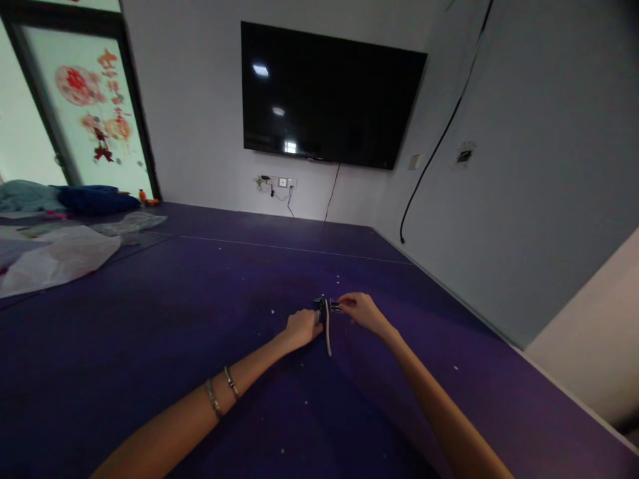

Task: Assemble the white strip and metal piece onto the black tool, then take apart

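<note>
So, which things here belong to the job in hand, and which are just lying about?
In hand:
left hand with a small dark object
right hand with a small piece, too small to identify
pale cord between them

Lying about:
white plastic bag
dark blue cloth
white scraps

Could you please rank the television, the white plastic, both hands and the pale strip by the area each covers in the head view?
1. Television
2. White plastic, cut off at the picture's left edge
3. Left hand and right hand: too alike to rank
4. Pale strip
</note>
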The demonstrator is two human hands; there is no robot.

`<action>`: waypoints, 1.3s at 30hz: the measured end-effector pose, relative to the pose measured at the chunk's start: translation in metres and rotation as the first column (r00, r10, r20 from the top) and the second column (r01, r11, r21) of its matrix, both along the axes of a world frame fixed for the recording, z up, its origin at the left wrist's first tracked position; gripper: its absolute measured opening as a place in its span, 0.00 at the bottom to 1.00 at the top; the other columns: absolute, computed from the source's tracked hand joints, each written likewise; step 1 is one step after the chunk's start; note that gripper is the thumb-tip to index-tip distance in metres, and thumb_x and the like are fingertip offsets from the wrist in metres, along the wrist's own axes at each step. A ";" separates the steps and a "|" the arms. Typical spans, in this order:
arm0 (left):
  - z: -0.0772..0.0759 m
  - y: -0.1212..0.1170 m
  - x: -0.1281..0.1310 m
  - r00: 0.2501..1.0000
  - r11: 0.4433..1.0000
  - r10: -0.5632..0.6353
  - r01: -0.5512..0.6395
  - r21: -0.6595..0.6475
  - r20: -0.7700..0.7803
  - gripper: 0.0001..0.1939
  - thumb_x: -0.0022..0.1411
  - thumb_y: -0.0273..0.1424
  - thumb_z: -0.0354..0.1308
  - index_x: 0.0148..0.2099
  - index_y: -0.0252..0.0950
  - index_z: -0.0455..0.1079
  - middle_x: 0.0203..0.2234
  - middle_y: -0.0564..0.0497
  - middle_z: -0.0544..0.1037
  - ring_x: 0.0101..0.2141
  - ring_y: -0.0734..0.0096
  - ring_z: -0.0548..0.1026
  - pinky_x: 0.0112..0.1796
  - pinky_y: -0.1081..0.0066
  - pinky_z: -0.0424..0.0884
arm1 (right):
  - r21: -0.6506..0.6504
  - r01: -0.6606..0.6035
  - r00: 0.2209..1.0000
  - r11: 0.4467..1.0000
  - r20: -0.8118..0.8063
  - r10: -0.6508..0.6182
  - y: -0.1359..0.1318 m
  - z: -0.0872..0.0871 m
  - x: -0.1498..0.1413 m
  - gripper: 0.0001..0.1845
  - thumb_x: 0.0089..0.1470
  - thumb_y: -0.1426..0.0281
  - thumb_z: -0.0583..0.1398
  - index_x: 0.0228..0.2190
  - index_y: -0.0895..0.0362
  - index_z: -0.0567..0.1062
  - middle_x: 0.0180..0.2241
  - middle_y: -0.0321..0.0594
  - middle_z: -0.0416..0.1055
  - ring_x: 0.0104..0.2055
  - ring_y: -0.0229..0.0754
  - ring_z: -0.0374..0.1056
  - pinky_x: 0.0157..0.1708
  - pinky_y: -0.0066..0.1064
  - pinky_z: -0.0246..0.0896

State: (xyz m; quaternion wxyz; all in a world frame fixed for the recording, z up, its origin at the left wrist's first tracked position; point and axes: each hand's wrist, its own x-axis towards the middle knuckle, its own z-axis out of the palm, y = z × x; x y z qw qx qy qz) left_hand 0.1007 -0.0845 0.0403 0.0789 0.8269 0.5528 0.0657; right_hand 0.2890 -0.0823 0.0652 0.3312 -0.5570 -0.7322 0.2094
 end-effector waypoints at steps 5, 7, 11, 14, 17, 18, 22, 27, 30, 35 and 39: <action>0.006 0.001 -0.005 0.994 0.997 0.036 -0.043 0.064 0.107 0.17 0.61 0.40 0.46 0.37 0.35 0.71 0.34 0.43 0.77 0.37 0.61 0.75 0.35 0.68 0.68 | -0.184 0.170 0.900 0.968 -0.370 -0.228 0.008 -0.008 -0.018 0.12 0.44 0.72 0.62 0.34 0.62 0.74 0.27 0.40 0.72 0.22 0.34 0.67 0.18 0.23 0.65; 0.011 -0.001 -0.006 0.988 0.994 0.056 -0.068 0.083 0.146 0.16 0.61 0.40 0.46 0.36 0.35 0.71 0.34 0.44 0.77 0.37 0.61 0.75 0.35 0.68 0.68 | -0.300 0.096 0.830 0.949 -0.502 -0.242 0.010 -0.010 -0.030 0.12 0.44 0.70 0.63 0.34 0.62 0.73 0.26 0.40 0.72 0.22 0.33 0.67 0.20 0.24 0.67; 0.022 -0.010 -0.006 0.980 0.991 0.069 -0.090 0.103 0.186 0.16 0.61 0.40 0.46 0.36 0.36 0.71 0.33 0.45 0.77 0.37 0.62 0.75 0.34 0.70 0.67 | -0.381 -0.001 0.756 0.925 -0.606 -0.249 0.013 -0.012 -0.054 0.13 0.45 0.66 0.63 0.32 0.62 0.73 0.23 0.37 0.70 0.20 0.31 0.66 0.22 0.24 0.67; 0.026 -0.016 -0.007 0.979 0.991 0.083 -0.101 0.089 0.184 0.17 0.62 0.41 0.45 0.37 0.36 0.71 0.34 0.45 0.77 0.38 0.62 0.75 0.35 0.69 0.67 | -0.363 0.035 0.760 0.931 -0.595 -0.261 0.017 -0.014 -0.065 0.12 0.44 0.67 0.64 0.31 0.61 0.73 0.20 0.34 0.69 0.18 0.30 0.64 0.19 0.23 0.64; 0.026 -0.019 -0.007 0.980 0.992 0.081 -0.097 0.078 0.181 0.19 0.62 0.43 0.44 0.38 0.37 0.71 0.35 0.45 0.77 0.38 0.61 0.75 0.36 0.69 0.67 | -0.336 0.059 0.772 0.940 -0.581 -0.256 0.021 -0.017 -0.069 0.10 0.42 0.69 0.64 0.29 0.60 0.73 0.19 0.33 0.69 0.17 0.30 0.63 0.17 0.21 0.61; 0.025 -0.019 -0.007 0.980 0.992 0.079 -0.094 0.078 0.181 0.19 0.62 0.43 0.44 0.38 0.37 0.71 0.35 0.45 0.77 0.38 0.61 0.75 0.35 0.69 0.67 | -0.327 0.064 0.778 0.943 -0.575 -0.252 0.022 -0.018 -0.069 0.10 0.42 0.69 0.64 0.28 0.60 0.73 0.19 0.33 0.69 0.17 0.30 0.63 0.17 0.21 0.61; 0.022 -0.019 -0.005 0.983 0.993 0.033 -0.053 0.101 0.182 0.23 0.64 0.44 0.38 0.39 0.37 0.70 0.35 0.45 0.77 0.37 0.62 0.75 0.35 0.69 0.67 | -0.297 0.074 0.807 0.952 -0.542 -0.232 0.022 -0.017 -0.059 0.10 0.42 0.68 0.64 0.27 0.61 0.74 0.20 0.35 0.70 0.20 0.33 0.65 0.20 0.23 0.64; 0.017 -0.016 0.002 0.988 0.994 -0.053 0.038 0.106 0.142 0.23 0.64 0.43 0.38 0.36 0.37 0.71 0.33 0.46 0.77 0.37 0.63 0.75 0.34 0.69 0.66 | -0.269 0.145 0.868 0.952 -0.427 -0.252 0.017 -0.008 -0.005 0.08 0.45 0.68 0.60 0.27 0.61 0.75 0.25 0.36 0.72 0.25 0.35 0.69 0.25 0.24 0.66; 0.013 -0.014 0.006 0.993 0.997 -0.054 0.047 0.066 0.106 0.21 0.63 0.43 0.42 0.35 0.36 0.71 0.34 0.46 0.77 0.37 0.63 0.75 0.34 0.70 0.67 | -0.259 0.245 0.906 0.934 -0.283 -0.316 0.011 -0.004 0.046 0.07 0.45 0.69 0.59 0.23 0.61 0.74 0.20 0.33 0.69 0.23 0.34 0.67 0.24 0.23 0.64; 0.005 -0.012 0.014 0.998 0.998 -0.030 0.027 0.062 0.046 0.22 0.62 0.46 0.42 0.39 0.35 0.69 0.35 0.44 0.77 0.37 0.60 0.75 0.35 0.66 0.68 | -0.224 0.391 0.917 0.893 0.015 -0.398 -0.005 -0.005 0.127 0.09 0.40 0.72 0.60 0.13 0.60 0.71 0.11 0.30 0.62 0.18 0.33 0.63 0.20 0.21 0.57; 0.004 -0.012 0.020 0.998 0.998 -0.049 0.050 0.040 -0.025 0.22 0.62 0.45 0.43 0.40 0.35 0.70 0.35 0.42 0.77 0.39 0.58 0.75 0.36 0.65 0.69 | -0.219 0.453 0.888 0.864 0.197 -0.415 -0.017 -0.010 0.163 0.11 0.39 0.72 0.60 0.10 0.60 0.70 0.09 0.32 0.61 0.15 0.33 0.62 0.18 0.20 0.54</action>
